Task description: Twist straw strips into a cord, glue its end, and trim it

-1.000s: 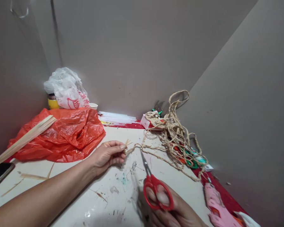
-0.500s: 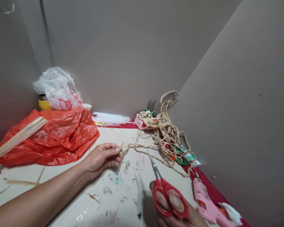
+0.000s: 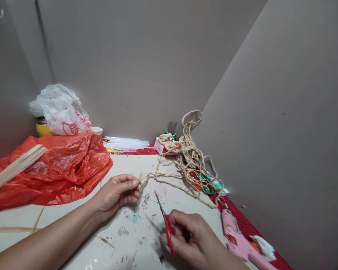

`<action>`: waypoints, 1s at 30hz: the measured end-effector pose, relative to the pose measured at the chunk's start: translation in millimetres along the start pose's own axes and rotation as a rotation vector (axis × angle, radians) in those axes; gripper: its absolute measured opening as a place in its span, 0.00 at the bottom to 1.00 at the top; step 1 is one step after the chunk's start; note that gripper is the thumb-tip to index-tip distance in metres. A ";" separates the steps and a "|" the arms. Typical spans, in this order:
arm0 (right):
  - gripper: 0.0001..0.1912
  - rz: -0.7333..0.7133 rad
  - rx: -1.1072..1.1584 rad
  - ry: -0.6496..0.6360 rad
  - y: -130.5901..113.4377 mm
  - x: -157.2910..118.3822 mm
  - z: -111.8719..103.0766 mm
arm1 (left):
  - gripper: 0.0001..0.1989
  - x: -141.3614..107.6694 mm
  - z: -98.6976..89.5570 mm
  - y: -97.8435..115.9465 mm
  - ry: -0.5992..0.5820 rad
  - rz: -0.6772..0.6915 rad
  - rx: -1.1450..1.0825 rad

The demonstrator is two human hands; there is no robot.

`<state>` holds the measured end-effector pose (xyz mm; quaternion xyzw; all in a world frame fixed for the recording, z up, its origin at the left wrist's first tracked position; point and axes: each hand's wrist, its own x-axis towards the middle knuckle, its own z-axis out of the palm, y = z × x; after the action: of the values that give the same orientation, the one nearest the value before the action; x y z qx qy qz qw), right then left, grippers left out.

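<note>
Between its thumb and fingers, my left hand [image 3: 122,191] pinches the end of a braided straw cord [image 3: 170,183], with a short pale strip poking up at the fingertips. The cord runs right into a tangled heap of the same braid [image 3: 190,157]. My right hand [image 3: 190,234] grips red-handled scissors [image 3: 169,228] at the lower centre. Their blades look nearly closed and point up and left toward the left hand, apart from the cord.
Left: a red plastic bag [image 3: 70,165] under pale strips [image 3: 19,167], a clear bag [image 3: 62,108] and a yellow jar [image 3: 43,126]. Back: translucent sticks [image 3: 126,143] and a small box [image 3: 163,146]. Right: a pink glue gun [image 3: 239,240] and white tissue [image 3: 263,247].
My right hand has turned the scissors and brought them left, closer to my left hand. The left hand keeps its pinch on the cord. The whole view has shifted slightly.
</note>
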<state>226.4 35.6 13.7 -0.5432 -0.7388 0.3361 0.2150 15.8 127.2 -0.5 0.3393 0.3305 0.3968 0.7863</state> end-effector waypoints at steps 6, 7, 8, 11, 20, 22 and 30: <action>0.10 0.004 -0.353 0.035 9.0 8.0 2.4 | 0.06 -2.6 5.0 1.3 0.009 -0.014 0.007; 0.10 0.009 -0.376 0.036 8.3 8.5 2.9 | 0.06 -2.8 5.4 1.3 0.009 -0.014 0.010; 0.09 0.013 -0.391 0.036 7.1 8.8 3.2 | 0.06 -3.1 5.8 1.0 0.006 -0.015 0.015; 0.10 0.016 -0.397 0.042 2.3 9.1 3.9 | 0.07 -4.0 7.3 -0.7 -0.014 -0.017 0.040; 0.11 -0.031 -0.366 0.068 5.6 11.9 10.5 | 0.10 -8.7 14.3 -2.7 -0.023 -0.038 0.075; 0.11 -0.053 -0.353 0.078 8.2 11.9 11.3 | 0.09 -8.9 14.5 -3.1 -0.027 -0.041 0.070; 0.11 -0.109 -0.331 0.073 16.2 11.6 14.9 | 0.07 -8.6 14.7 -4.0 -0.020 -0.054 0.008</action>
<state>223.2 45.7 -8.8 -0.5423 -0.8040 0.1777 0.1672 25.0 114.1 6.6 0.3373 0.3334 0.3708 0.7985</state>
